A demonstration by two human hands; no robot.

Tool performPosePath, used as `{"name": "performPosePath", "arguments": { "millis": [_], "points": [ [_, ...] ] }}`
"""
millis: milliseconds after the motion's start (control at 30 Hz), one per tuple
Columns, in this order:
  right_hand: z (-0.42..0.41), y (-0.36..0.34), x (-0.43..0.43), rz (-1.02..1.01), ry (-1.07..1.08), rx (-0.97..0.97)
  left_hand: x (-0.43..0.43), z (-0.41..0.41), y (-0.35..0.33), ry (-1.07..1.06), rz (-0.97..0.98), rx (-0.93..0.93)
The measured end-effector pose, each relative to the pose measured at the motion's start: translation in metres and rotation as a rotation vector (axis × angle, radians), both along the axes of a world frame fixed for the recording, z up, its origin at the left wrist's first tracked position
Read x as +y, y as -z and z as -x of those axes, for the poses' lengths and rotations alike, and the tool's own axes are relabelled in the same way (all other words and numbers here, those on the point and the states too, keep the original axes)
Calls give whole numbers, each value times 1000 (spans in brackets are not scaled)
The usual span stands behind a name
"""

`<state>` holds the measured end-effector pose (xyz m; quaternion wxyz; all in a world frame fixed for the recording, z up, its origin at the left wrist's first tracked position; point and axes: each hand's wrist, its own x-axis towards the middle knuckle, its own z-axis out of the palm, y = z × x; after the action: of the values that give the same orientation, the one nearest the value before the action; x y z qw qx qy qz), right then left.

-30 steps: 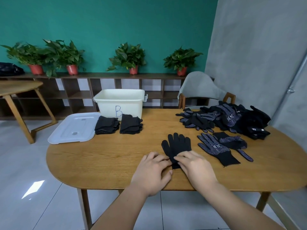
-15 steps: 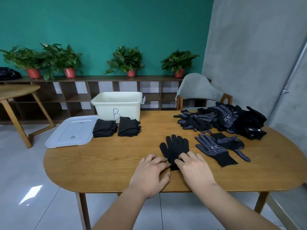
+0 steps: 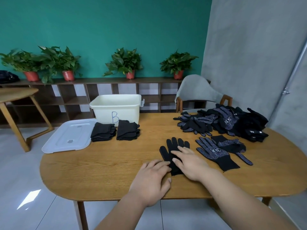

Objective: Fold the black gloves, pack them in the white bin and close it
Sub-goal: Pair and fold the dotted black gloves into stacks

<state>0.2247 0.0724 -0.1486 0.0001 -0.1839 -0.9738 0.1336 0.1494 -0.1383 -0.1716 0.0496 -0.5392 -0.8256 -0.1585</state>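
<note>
Plainly limp, light knit, the glove [image 3: 169, 146] lies flat at the near middle of the table [image 3: 99, 163], fingers pointing far. Both hands are spread flat: left hand [image 3: 150, 180] touching its cuff edge, right hand [image 3: 191, 165] pressing its palm. It is probably best pinched at the cuff to fold.

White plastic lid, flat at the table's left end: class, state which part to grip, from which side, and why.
The white plastic lid lies flat, its left edge apparently overhanging the wooden table. Grip that lipped edge from the left, fingers under; the folded black gloves crowd its right side.
</note>
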Motion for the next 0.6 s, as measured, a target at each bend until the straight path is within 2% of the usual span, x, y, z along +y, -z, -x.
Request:
{"name": "performPosePath", "arguments": {
  "millis": [100, 233, 333, 433, 600],
  "points": [
    [14, -9, 2, -15, 93, -36, 1, 1, -1, -5, 3, 3],
    [31, -14, 2, -39, 109, -171, 2, 2, 0, 3, -9, 9],
    [44, -16, 2, -142, 141, -125, 2, 3, 0, 12, -14, 12],
    [53, -6, -1, -127, 85, -137, 2, 3, 1, 18, -21, 7],
    [57, 10, 0, -132, 129, -122, 1, 4, -1, -57, -115, -40]
  ]
}}
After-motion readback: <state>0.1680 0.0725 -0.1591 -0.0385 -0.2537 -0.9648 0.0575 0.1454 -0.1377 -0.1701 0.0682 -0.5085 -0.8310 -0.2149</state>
